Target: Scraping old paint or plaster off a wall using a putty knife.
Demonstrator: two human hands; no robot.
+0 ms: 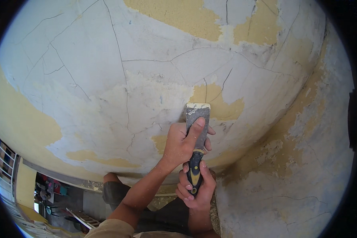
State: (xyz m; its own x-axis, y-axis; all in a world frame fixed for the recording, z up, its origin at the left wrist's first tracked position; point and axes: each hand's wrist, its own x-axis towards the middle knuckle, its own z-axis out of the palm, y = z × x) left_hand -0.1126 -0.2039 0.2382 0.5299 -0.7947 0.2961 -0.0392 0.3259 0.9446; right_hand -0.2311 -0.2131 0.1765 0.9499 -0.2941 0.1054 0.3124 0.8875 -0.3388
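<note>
Your right hand (197,190) grips the scraper (197,137) handle, left hand (182,142) pressing its blade; above, cracked paint (146,79) remains among bare yellow patches (222,107).

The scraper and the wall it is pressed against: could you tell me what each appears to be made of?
The scraper looks like a dull grey metal blade, dusted pale at its edge, on a black and yellow moulded handle, probably plastic or rubber. The left hand presses the blade; the right hand grips the handle. The wall seems to be plaster under matt whitish paint, cracked and flaking off a grainy yellow layer.
</note>
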